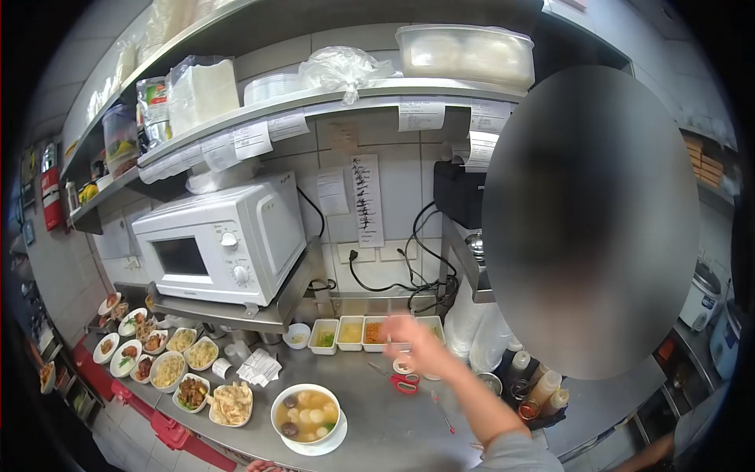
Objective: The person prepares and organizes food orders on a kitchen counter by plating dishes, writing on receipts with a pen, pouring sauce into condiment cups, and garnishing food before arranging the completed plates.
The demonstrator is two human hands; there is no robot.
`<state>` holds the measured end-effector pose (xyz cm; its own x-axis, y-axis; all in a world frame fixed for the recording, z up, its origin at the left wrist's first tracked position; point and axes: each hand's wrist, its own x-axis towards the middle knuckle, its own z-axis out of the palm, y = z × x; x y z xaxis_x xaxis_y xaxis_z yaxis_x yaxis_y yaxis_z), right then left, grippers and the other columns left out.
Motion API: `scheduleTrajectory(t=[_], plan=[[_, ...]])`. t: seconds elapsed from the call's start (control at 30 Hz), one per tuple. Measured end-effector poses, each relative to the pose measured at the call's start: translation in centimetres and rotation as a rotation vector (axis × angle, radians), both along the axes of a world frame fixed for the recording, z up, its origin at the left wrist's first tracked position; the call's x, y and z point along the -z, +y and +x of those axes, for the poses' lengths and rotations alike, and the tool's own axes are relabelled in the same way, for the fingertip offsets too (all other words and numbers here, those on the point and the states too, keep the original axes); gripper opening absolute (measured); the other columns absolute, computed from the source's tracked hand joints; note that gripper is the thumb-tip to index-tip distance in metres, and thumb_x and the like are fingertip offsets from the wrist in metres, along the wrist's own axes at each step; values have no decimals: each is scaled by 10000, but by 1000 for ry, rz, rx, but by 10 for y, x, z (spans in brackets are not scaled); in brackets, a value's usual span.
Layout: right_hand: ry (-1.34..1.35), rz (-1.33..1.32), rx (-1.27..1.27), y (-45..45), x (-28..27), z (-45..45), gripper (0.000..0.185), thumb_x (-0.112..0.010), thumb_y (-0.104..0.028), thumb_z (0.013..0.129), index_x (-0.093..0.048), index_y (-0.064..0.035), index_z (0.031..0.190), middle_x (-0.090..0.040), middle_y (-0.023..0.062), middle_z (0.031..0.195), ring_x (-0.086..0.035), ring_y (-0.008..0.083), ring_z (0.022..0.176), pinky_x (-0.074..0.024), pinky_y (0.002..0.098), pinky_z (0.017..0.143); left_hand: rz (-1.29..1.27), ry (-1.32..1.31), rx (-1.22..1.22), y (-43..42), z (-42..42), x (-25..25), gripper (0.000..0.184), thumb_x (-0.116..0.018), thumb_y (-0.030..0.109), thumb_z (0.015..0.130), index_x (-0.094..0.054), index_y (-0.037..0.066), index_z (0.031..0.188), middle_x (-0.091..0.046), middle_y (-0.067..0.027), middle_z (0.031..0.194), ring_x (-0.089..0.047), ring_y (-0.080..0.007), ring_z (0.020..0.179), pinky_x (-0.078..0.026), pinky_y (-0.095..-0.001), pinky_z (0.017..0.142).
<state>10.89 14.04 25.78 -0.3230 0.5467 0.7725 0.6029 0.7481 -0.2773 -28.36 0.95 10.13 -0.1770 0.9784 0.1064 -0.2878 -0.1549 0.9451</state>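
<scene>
My right hand reaches over a row of small white tubs at the back of the steel counter. Its fingers point down toward the tub of orange shreds, and what they hold, if anything, is hidden. Only a bit of my left hand shows at the bottom edge, below the soup. That bowl of soup, with round pale balls and dark mushrooms, stands on a white plate. Beside the orange shreds sit a yellowish tub and a tub of chopped greens.
Red-handled scissors and a thin red-tipped tool lie right of the soup. Several filled dishes crowd the left. A microwave overhangs the counter. Sauce bottles stand at right, near a blurred-out person.
</scene>
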Motion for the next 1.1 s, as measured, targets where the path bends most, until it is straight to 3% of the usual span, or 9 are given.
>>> scheduleTrajectory(t=[0.1, 0.13, 0.17, 0.23, 0.3, 0.33, 0.4, 0.5, 1.1], plan=[[291, 322, 136, 38, -105, 25, 271, -609, -63, 775, -597, -31, 1043, -485, 151, 1217, -520, 240, 1083, -457, 321, 838, 5, -62, -2, 15, -11, -14, 378, -417, 314, 956, -482, 9, 1169, -578, -118, 1079, -571, -185, 870, -474, -284, 759], [453, 400, 127, 55, -136, 33, 243, -586, -75, 783, -617, -58, 1023, -461, 183, 1202, -488, 292, 1106, -463, 320, 818, 6, -60, 9, 24, -14, -12, 378, -417, 314, 956, -482, 9, 1169, -578, -118, 1079, -571, -185, 870, -474, -284, 759], [412, 536, 187, 73, -165, 50, 295, -555, 9, 790, -587, -41, 1079, -411, 144, 1263, -524, 177, 1048, -466, 232, 745, 5, -32, 25, 32, -18, -8, 380, -415, 315, 956, -481, 9, 1172, -577, -123, 1090, -571, -192, 869, -474, -291, 747], [292, 770, 502, 85, -214, 65, 309, -553, -29, 770, -598, -80, 1071, -399, 168, 1260, -462, 284, 1136, -410, 321, 882, -18, -35, 63, 49, -18, -8, 402, -420, 319, 951, -468, 12, 1206, -573, -126, 1119, -577, -216, 908, -473, -308, 710], [350, 731, 388, 100, -242, 81, 320, -551, -28, 722, -617, -79, 1031, -481, 194, 1166, -407, 342, 1180, -330, 394, 994, -102, 14, 118, 67, -21, -16, 424, -428, 330, 946, -458, 13, 1226, -569, -128, 1129, -573, -222, 945, -470, -312, 709], [332, 681, 350, 101, -250, 88, 320, -518, 10, 716, -616, -41, 1017, -521, 163, 1096, -507, 282, 1090, -397, 342, 925, -177, 51, 164, 76, -23, -18, 446, -436, 340, 941, -449, 14, 1246, -565, -130, 1140, -570, -227, 981, -466, -315, 709], [591, 386, 113, 100, -259, 94, 316, -463, 54, 715, -615, 10, 989, -541, 116, 1036, -598, 191, 892, -454, 271, 788, -205, 22, 212, 93, -27, -16, 485, -455, 360, 930, -446, -2, 1253, -560, -134, 1149, -549, -238, 1047, -468, -333, 766], [517, 448, 195, 91, -263, 100, 305, -426, 76, 721, -617, 47, 956, -548, 79, 992, -596, 113, 724, -453, 221, 667, -46, 22, 248, 106, -32, -22, 464, -477, 345, 923, -483, -30, 1197, -565, -136, 1107, -549, -238, 1014, -453, -370, 880], [473, 524, 203, 98, -268, 106, 311, -420, 83, 741, -635, 47, 963, -555, 68, 976, -589, 110, 706, -452, 223, 662, 1, 96, 276, 101, -6, -23, 456, -447, 327, 945, -427, -31, 1228, -532, -176, 1158, -549, -279, 1060, -448, -386, 917]])
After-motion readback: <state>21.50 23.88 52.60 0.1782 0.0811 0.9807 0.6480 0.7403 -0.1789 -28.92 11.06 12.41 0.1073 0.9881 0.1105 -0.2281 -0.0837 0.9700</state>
